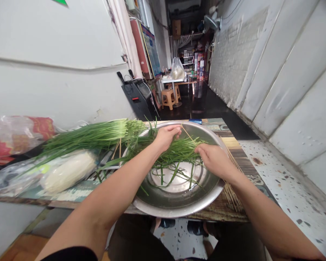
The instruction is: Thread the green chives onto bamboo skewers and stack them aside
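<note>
Head view: inside the steel basin [174, 211] are garlic chives [176, 150], probably light, limp, easily bruised, best held bunched at one end, where the right grip [213, 159] clamps them; over the basin, the left grip [167, 137] pinches a thin skewer [187, 132].

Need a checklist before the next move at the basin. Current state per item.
1. Left hand at the upper end of the thin, tan wooden stick: ok; firmness cannot tell.
2. Right hand closed on one end of the bunch of long, green chives: ok.
3. Stick's lower tip in clear sight: not ok, it runs in among the chives by the right hand.
4. Bunch over the wide, round silver metal basin: ok.
5. All strands gathered: not ok, loose green strands lie on the basin floor.
</note>
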The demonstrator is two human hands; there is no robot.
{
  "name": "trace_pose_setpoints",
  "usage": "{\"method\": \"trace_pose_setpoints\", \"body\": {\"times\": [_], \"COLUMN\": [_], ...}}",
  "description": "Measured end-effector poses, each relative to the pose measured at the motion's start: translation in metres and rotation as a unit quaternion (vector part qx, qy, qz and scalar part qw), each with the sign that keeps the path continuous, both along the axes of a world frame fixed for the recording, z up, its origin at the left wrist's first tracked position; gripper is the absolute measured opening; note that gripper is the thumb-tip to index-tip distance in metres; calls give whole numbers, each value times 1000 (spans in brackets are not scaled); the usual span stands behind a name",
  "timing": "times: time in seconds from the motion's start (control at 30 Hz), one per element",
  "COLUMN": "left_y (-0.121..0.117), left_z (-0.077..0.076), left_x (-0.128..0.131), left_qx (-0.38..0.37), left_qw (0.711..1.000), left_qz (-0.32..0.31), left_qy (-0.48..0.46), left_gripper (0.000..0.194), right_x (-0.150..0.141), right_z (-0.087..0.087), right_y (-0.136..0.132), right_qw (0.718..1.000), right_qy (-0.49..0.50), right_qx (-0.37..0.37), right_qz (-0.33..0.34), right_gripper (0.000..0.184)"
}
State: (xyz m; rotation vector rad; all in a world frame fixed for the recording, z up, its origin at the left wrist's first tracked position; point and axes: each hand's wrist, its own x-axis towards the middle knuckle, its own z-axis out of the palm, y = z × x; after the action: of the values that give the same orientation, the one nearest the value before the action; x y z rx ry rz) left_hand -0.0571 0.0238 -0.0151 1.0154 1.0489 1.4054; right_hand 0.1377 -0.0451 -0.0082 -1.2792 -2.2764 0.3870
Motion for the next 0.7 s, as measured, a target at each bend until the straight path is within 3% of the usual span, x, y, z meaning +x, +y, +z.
{"method": "trace_pose_setpoints", "body": {"times": [0.7], "left_y": [2], "left_z": [-8], "left_x": [5], "left_qx": [72], "left_qw": [992], "left_qz": [67], "left_qy": [85], "left_gripper": [20], "right_x": [1], "right_z": [-2], "right_y": [1], "right_qw": [1000], "right_qy": [15], "right_qx": [-1], "right_qz": [6], "right_gripper": [29]}}
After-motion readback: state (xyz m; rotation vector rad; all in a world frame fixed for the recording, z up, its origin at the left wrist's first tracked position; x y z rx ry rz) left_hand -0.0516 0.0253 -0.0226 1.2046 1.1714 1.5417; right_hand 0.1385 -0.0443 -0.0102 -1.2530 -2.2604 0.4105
